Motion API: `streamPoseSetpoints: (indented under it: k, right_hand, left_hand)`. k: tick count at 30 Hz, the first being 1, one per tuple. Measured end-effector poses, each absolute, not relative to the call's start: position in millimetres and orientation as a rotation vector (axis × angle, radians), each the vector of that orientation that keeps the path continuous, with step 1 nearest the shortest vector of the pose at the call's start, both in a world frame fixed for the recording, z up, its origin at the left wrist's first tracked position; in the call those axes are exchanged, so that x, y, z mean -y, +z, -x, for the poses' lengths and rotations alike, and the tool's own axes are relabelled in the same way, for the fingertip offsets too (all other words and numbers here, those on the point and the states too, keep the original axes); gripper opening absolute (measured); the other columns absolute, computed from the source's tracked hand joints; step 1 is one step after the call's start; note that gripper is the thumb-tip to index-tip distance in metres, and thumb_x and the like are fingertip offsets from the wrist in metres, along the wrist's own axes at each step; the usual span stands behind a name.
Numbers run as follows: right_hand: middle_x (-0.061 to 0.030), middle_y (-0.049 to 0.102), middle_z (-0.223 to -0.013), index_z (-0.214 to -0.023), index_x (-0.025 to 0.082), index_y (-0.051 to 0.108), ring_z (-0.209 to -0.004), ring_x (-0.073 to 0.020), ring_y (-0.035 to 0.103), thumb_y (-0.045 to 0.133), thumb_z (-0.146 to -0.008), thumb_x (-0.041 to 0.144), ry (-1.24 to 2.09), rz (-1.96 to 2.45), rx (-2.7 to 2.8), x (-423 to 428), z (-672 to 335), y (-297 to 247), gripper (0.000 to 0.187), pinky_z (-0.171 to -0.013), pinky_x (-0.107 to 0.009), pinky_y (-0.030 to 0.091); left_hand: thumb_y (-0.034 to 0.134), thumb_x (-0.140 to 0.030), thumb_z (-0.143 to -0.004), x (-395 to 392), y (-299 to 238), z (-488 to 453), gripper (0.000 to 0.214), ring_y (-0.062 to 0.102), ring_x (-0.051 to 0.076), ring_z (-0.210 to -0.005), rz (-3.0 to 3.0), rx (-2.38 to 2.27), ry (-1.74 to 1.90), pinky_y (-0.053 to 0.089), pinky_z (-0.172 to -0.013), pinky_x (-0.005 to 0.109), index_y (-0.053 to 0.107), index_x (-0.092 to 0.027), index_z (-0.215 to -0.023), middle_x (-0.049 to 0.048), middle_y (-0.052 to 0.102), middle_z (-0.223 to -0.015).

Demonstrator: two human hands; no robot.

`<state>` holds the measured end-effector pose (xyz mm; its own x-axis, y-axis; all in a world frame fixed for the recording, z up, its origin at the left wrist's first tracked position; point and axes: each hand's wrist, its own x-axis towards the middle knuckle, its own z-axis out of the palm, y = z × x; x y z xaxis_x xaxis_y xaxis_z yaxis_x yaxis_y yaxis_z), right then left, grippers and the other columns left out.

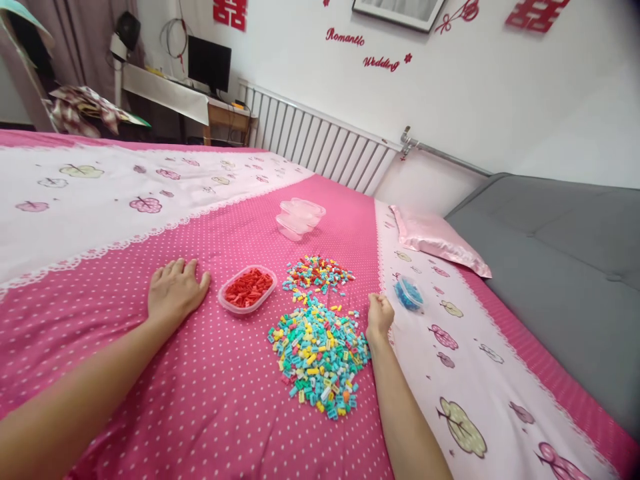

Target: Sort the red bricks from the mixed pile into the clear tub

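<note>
Small and loose, the bricks (320, 352) seemed best pinched lightly from the heap's right edge. Your right hand (380, 315) was curled there, its hold impossible to tell; your left hand (175, 289) lay spread flat, left of the red-filled tub (245, 310). Teal, yellow and green bricks sat between your hands.

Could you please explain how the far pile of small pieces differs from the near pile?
Size: the far pile is smaller, while the near pile spreads much wider.
Colour: the far pile shows many red pieces; the near pile is mainly turquoise, green and yellow.
Shared: both piles are loose, mixed-colour small pieces lying on the pink dotted part of the bedspread.
</note>
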<state>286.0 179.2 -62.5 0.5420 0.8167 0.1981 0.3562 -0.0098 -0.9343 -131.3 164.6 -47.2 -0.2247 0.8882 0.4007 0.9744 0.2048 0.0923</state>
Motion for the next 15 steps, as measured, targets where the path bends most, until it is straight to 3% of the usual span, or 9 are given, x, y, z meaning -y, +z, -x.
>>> streamPoseSetpoints:
  k: [6, 11, 15]
  right_hand:
    - [-0.0048, 0.066, -0.075, -0.092, 0.018, 0.06, -0.074, -0.0211, 0.061, 0.048, -0.07, 0.048, 0.311, 1.904, 1.111, -82, -304, -75, 0.04, -0.07, -0.028, 0.044]
    - [-0.0096, 0.069, -0.09, -0.09, 0.017, 0.061, -0.083, -0.0238, 0.064, 0.047, -0.069, 0.049, 0.369, 2.105, 1.09, 27, -342, -75, 0.041, -0.072, -0.029, 0.047]
    - [-0.0069, 0.07, -0.085, -0.097, 0.026, 0.061, -0.08, -0.0272, 0.064, 0.043, -0.073, 0.052, 0.29, 2.517, 1.036, 114, -342, -75, 0.04, -0.069, -0.035, 0.046]
  left_hand:
    - [0.022, -0.045, -0.085, -159, -47, 135, 0.059, 0.041, 0.029, -0.118, 1.788, 2.25, -0.488, 0.026, -0.101, 0.041, 0.05, -0.008, -0.12, 0.0181, 0.05, -0.124]
    - [0.022, -0.045, -0.085, -153, -47, 137, 0.063, 0.033, 0.03, -0.125, 1.85, 2.282, -0.489, 0.02, -0.104, 0.041, 0.042, -0.005, -0.129, 0.0196, 0.04, -0.134]
    - [0.022, -0.048, -0.085, -147, -49, 139, 0.068, 0.026, 0.031, -0.13, 1.912, 2.3, -0.433, 0.015, -0.106, 0.042, 0.034, -0.004, -0.135, 0.0207, 0.033, -0.139]
